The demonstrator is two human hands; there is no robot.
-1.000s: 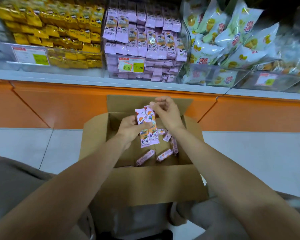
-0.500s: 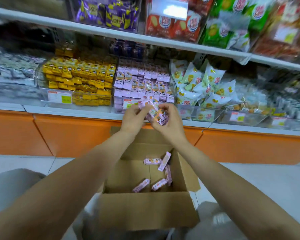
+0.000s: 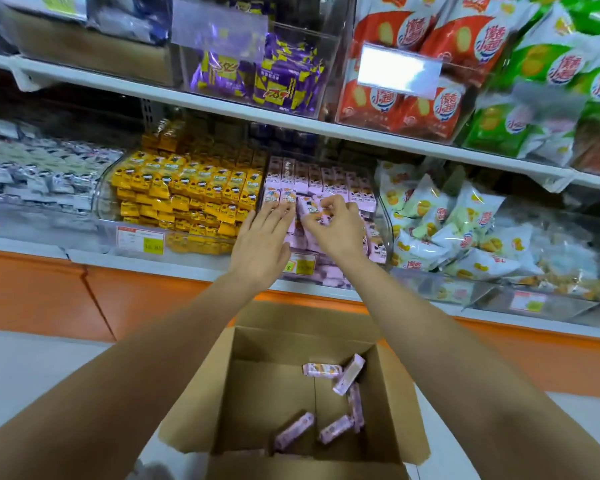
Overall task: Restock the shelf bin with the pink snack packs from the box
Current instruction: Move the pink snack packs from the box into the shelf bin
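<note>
The right hand pinches a pink pack in curled fingers at the shelf bin, mid-frame. The left hand lies flat beside it, fingers straight on stocked packs. Both arms reach over the box, lower centre.

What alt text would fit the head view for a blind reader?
Two hands reach into the shelf bin of pink snack packs: the left hand flat against them, the right hand pinching one pack. Below, the cardboard box holds a few more.
</note>
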